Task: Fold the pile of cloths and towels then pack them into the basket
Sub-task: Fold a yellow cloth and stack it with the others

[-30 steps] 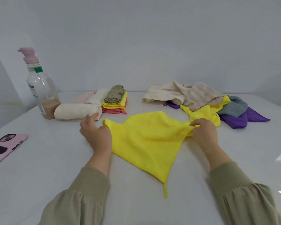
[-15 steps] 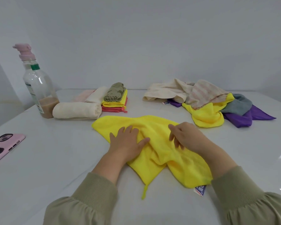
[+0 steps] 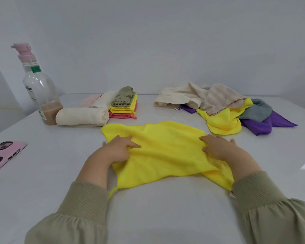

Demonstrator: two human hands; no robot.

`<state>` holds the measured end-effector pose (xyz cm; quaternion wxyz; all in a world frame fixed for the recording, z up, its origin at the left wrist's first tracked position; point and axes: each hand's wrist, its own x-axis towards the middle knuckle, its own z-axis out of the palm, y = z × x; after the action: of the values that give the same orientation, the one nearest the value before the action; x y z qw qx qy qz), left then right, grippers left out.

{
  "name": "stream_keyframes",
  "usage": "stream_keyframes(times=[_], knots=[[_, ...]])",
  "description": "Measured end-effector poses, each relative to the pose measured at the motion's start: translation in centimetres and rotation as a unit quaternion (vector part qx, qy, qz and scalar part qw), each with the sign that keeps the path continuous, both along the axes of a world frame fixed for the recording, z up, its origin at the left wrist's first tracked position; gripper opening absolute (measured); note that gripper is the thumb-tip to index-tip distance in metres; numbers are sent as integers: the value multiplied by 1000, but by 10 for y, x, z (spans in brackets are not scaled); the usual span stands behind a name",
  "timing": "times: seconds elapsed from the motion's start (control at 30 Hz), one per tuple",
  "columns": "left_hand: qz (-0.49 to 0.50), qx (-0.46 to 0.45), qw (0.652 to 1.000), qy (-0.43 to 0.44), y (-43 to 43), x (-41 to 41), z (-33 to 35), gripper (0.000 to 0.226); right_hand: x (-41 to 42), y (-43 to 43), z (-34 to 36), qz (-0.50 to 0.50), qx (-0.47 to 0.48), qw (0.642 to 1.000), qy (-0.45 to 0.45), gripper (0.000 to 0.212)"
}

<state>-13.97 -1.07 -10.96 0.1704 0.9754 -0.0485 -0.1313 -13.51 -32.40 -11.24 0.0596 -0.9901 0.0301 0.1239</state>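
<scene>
A yellow cloth [image 3: 165,152] lies spread and wrinkled on the white table [image 3: 157,217] in front of me. My left hand [image 3: 116,150] grips its left side and my right hand [image 3: 218,148] grips its right side, with a taut ridge of fabric running between them. An unfolded pile [image 3: 224,104] of cream, striped, yellow, grey and purple cloths sits at the back right. Folded cloths [image 3: 123,108] in green, yellow and pink are stacked at the back left, beside a rolled cream towel [image 3: 81,116]. No basket is in view.
A clear bottle [image 3: 39,88] with a pink pump top and brown liquid stands at the far left. A pink phone [image 3: 4,155] lies near the table's left edge. A wall runs behind the table.
The cloth was held up by two corners, then dropped bunched onto the table. My hands have now moved apart and drawn it out wider and flatter.
</scene>
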Motion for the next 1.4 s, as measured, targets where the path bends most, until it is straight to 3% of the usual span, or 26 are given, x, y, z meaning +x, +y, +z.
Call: stream_keyframes(times=[0.07,0.13,0.17,0.2,0.27,0.37,0.47,0.57,0.63,0.7,0.77,0.8,0.83,0.9,0.93,0.97,1.07,1.2,1.27,1.4], knots=[[89,73,989,-91,-1,-3,2,37,0,1,0,-18,3,999,-36,43],[107,148,971,-152,-11,-6,2,31,1,1,3,-15,12,996,-89,26],[103,150,970,-164,-19,-7,1,39,0,3,7,-10,45,993,-105,27],[98,133,971,-175,-26,-7,-1,48,-1,3,12,-13,83,990,-110,45],[82,77,974,-197,-40,-7,-6,60,-6,6,22,-24,144,987,-71,60],[19,72,988,-133,-47,-7,-15,68,-12,10,28,-46,202,978,-9,63],[-49,130,989,-40,-45,-6,-25,71,-5,14,24,-114,266,954,-79,49],[-98,134,985,-52,-47,-5,-26,69,2,16,18,-186,346,914,-107,49],[-126,120,983,-60,-47,-7,-24,69,3,14,16,-221,410,883,-57,49],[-149,102,982,-60,-47,-9,-24,68,2,10,18,-225,427,876,8,43],[-161,79,982,-60,-47,-11,-23,67,1,7,21,-196,412,890,26,33],[-160,67,983,-61,-47,-10,-24,68,1,6,21,-183,386,904,-21,28],[-153,55,984,-66,-48,-10,-24,68,2,4,20,-186,352,910,-112,28],[-124,30,988,-89,-48,-8,-25,70,2,-3,18,-234,257,876,-335,37],[-102,19,989,-103,-48,-8,-25,69,2,-5,16,-248,198,860,-399,43],[-80,16,990,-115,-47,-7,-25,68,4,-8,14,-249,139,866,-411,50],[-25,54,991,-122,-40,-6,-24,69,5,1,10,-197,20,926,-322,67],[7,81,994,-76,-40,-11,-21,78,0,31,0,24,-29,981,-189,51],[-14,107,994,-37,-43,-11,-21,81,-1,37,-9,72,-25,992,-102,50],[-57,147,987,-20,-42,-6,-25,73,1,37,-3,71,-20,990,-118,37]])
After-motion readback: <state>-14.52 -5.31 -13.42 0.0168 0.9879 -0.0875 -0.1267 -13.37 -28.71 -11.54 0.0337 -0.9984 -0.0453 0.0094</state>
